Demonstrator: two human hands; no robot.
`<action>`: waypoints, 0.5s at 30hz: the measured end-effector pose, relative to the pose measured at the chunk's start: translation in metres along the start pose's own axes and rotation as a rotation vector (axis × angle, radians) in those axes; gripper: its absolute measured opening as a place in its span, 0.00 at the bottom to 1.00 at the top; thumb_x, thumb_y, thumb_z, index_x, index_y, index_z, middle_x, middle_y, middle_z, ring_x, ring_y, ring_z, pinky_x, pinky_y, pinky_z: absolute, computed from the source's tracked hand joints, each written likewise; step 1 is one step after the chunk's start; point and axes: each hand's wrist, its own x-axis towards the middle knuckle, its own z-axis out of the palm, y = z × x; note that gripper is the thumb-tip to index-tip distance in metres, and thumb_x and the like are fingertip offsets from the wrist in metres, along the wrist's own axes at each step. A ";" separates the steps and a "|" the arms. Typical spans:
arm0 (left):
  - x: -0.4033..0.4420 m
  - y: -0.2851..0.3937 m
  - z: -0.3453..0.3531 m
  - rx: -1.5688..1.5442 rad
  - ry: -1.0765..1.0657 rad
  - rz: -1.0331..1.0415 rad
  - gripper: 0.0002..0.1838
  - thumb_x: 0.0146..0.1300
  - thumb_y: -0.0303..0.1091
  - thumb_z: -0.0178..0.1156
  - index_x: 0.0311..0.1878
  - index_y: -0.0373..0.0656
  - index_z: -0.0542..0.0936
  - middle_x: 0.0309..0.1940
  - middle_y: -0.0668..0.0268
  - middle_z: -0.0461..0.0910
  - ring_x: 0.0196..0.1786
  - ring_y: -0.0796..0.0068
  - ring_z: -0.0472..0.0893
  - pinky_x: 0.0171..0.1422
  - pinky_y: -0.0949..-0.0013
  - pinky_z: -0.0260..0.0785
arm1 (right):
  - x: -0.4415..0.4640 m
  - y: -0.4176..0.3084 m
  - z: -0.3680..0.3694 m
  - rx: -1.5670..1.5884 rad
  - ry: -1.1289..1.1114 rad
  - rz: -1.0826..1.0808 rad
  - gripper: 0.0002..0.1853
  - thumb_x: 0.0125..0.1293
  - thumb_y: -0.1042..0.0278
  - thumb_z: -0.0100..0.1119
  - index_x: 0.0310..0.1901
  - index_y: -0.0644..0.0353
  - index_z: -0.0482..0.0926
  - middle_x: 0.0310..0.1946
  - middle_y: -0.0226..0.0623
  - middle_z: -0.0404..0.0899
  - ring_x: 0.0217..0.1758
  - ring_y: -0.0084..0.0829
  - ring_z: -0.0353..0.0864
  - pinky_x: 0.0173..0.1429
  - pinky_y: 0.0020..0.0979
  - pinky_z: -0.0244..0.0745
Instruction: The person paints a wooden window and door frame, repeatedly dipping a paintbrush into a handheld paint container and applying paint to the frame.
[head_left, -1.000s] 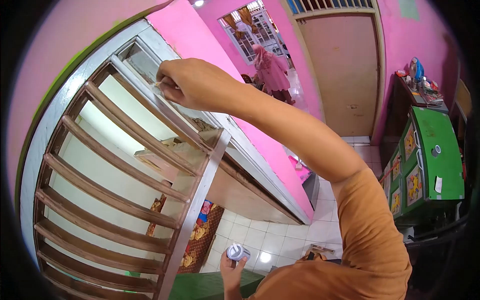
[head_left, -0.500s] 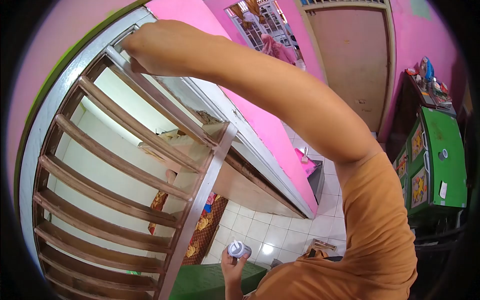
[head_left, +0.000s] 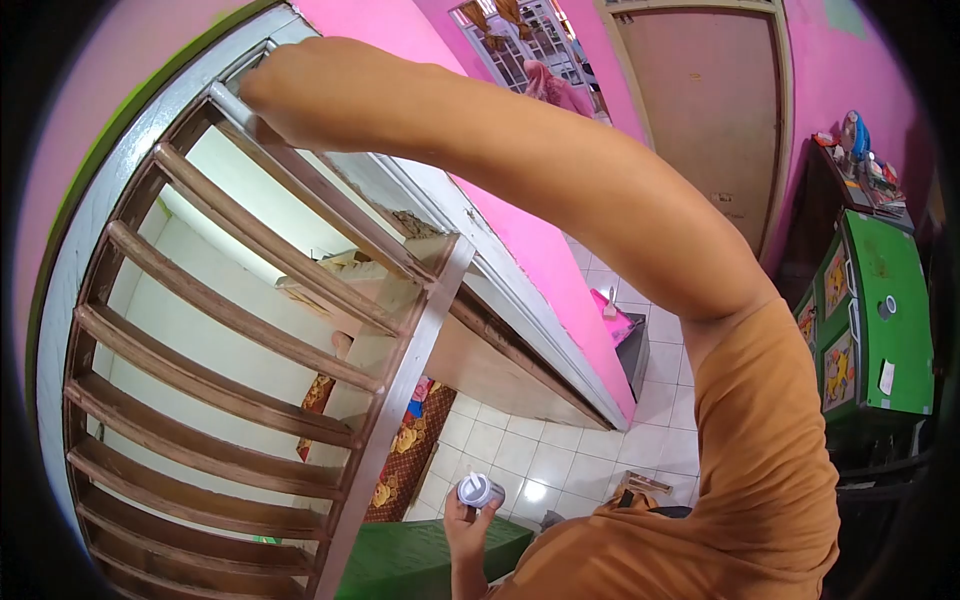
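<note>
My left hand (head_left: 468,532), low in the view, is wrapped round a small can (head_left: 482,490) with a pale grey top and a white piece at its opening. Stretched across the view to the upper left, my right hand (head_left: 270,98) is curled at the top corner of a frame (head_left: 160,110) painted light grey. Its fingertips are mostly hidden behind the hand, and what they hold cannot be made out. Just below it are brown wooden slats (head_left: 240,225), and a grey-painted bar (head_left: 395,400) runs along their ends.
A pink wall (head_left: 540,270) edges the frame. Beneath the slats is a green surface (head_left: 430,560). A green cabinet (head_left: 890,310) and a dark cabinet with items on it (head_left: 850,185) stand at right. Another person in pink (head_left: 555,88) is in the background, near a closed door (head_left: 700,120).
My right hand has moved up and left along the frame to its top corner. The view has shifted slightly, and less of the person in pink shows. My left hand still holds the can.
</note>
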 end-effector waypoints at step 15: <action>0.004 -0.015 -0.009 -0.089 0.012 -0.016 0.34 0.60 0.16 0.74 0.69 0.31 0.70 0.60 0.57 0.80 0.62 0.67 0.81 0.70 0.63 0.74 | -0.025 0.004 0.008 0.022 0.135 0.013 0.10 0.70 0.66 0.64 0.45 0.65 0.83 0.44 0.46 0.86 0.46 0.53 0.85 0.53 0.48 0.80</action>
